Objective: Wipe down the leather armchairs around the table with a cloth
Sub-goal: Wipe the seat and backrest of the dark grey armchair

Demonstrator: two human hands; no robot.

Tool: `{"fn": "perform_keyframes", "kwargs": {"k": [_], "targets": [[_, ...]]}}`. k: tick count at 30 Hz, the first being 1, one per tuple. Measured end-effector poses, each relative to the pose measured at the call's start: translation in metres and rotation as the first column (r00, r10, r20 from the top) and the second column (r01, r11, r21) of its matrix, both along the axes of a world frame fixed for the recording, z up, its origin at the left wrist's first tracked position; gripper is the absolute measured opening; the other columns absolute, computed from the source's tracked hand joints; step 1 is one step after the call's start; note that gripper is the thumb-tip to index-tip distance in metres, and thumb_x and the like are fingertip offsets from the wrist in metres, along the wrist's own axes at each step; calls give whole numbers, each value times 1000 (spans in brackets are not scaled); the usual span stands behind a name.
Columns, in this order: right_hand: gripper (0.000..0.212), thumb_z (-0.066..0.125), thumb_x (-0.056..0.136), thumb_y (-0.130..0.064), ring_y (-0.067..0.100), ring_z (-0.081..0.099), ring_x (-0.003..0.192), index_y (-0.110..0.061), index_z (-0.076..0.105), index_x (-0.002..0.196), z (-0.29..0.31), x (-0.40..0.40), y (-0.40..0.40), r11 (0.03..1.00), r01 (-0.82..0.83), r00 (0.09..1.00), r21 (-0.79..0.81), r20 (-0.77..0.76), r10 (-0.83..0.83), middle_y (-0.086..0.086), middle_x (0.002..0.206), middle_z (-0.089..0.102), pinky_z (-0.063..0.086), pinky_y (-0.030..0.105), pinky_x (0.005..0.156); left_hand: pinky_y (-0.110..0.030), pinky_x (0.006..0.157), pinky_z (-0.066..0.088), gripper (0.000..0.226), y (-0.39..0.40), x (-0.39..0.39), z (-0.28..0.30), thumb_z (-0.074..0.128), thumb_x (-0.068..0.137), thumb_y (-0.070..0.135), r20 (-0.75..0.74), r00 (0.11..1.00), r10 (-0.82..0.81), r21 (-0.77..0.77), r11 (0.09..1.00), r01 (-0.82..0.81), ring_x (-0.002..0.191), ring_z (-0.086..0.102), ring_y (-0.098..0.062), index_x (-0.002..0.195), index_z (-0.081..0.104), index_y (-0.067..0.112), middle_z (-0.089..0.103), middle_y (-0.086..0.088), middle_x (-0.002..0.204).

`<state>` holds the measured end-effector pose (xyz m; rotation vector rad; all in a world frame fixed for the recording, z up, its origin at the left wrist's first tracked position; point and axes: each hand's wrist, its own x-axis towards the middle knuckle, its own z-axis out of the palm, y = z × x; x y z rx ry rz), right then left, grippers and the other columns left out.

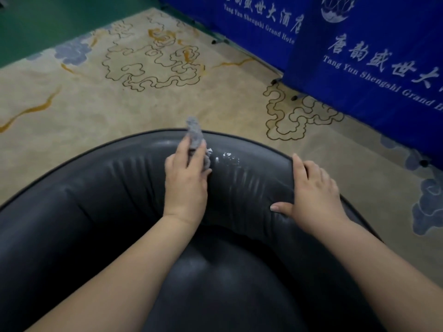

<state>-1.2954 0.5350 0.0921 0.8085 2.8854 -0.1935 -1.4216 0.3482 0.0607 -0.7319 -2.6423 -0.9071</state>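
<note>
A dark grey leather armchair [103, 188] with a curved padded backrest fills the lower half of the view. My left hand [185, 178] holds a crumpled grey cloth [195, 134] against the top of the backrest, the cloth sticking out past the rim. Just right of it, whitish flecks [227, 158] show on the leather. My right hand [314, 190] grips the top of the backrest further right, fingers over the rim and thumb pressing into the inner padding. The seat cushion [215, 283] lies between my forearms.
Beige carpet [96, 104] with cloud patterns lies behind the chair. Blue printed banners [359, 56] on thin metal feet stand along the back right. A green floor strip [36, 27] shows at the top left.
</note>
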Motion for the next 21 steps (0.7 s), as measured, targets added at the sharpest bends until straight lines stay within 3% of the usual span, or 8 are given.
{"fn": "perform_keyframes", "kwargs": {"k": [3, 5, 7, 9, 11, 14, 17, 21], "targets": [[117, 64, 71, -68, 26, 19, 138, -19, -7, 151, 0, 0, 0, 1000, 9, 1000, -6, -1, -9, 7, 151, 17, 18, 39, 113, -30, 97, 41, 43, 7, 2, -3, 71, 82, 7, -11, 991, -132, -1, 991, 132, 112, 48, -33, 123, 62, 1, 45, -17, 140], [117, 63, 71, -68, 26, 19, 138, -19, -7, 151, 0, 0, 0, 1000, 10, 1000, -7, -5, -10, 6, 150, 16, 18, 38, 113, -34, 101, 37, 34, 10, -4, 4, 74, 81, 14, 43, 993, -112, 42, 993, 110, 120, 45, -32, 113, 67, 3, 46, -17, 138], [117, 63, 71, -68, 26, 18, 138, -19, -7, 151, 0, 0, -1, 1000, 13, 1000, -13, -7, -13, 6, 150, 16, 17, 38, 113, -34, 105, 37, 23, 9, -8, 15, 70, 82, 7, 76, 994, -73, 94, 993, 66, 116, 46, -27, 105, 68, 8, 52, -11, 129], [117, 64, 71, -68, 26, 19, 138, -20, -7, 151, 1, 0, -1, 1000, 17, 1000, -13, -9, -17, 6, 150, 16, 17, 38, 113, -21, 95, 41, 39, 9, -9, 17, 64, 84, 1, 64, 998, -9, 119, 993, 1, 95, 44, -15, 118, 61, 18, 54, 2, 103], [117, 64, 71, -68, 26, 19, 137, -20, -6, 151, 0, 0, -1, 1000, 17, 1000, -12, -14, -17, 6, 150, 17, 17, 38, 112, -2, 85, 31, 55, 14, -7, 13, 57, 87, 0, 22, 999, 23, 110, 994, -25, 79, 36, -6, 137, 50, 22, 53, 0, 93], [116, 63, 71, -68, 25, 19, 137, -20, -7, 150, 0, 0, 0, 1000, 15, 1000, -10, -11, -15, 6, 149, 16, 17, 38, 113, -5, 83, 29, 39, 25, 7, -1, 57, 85, -2, -72, 993, -92, 76, 992, 97, 76, 41, -14, 124, 62, 4, 69, -8, 109], [116, 63, 71, -68, 25, 19, 136, -20, -7, 150, 0, 1, 0, 1000, 18, 1000, -17, -17, -18, 5, 149, 17, 18, 38, 112, -7, 84, 32, 35, 24, 12, 0, 62, 82, -4, -140, 968, -210, 52, 974, 219, 74, 50, -22, 116, 68, 3, 69, -4, 112], [116, 64, 70, -68, 26, 21, 136, -19, -4, 151, 0, 1, 0, 1000, 14, 999, -9, -32, -14, 6, 148, 19, 19, 39, 112, -4, 91, 24, 35, 7, -18, 10, 58, 86, 1, -192, 981, 5, 64, 998, 7, 88, 41, -20, 120, 65, 1, 65, -12, 121]]}}
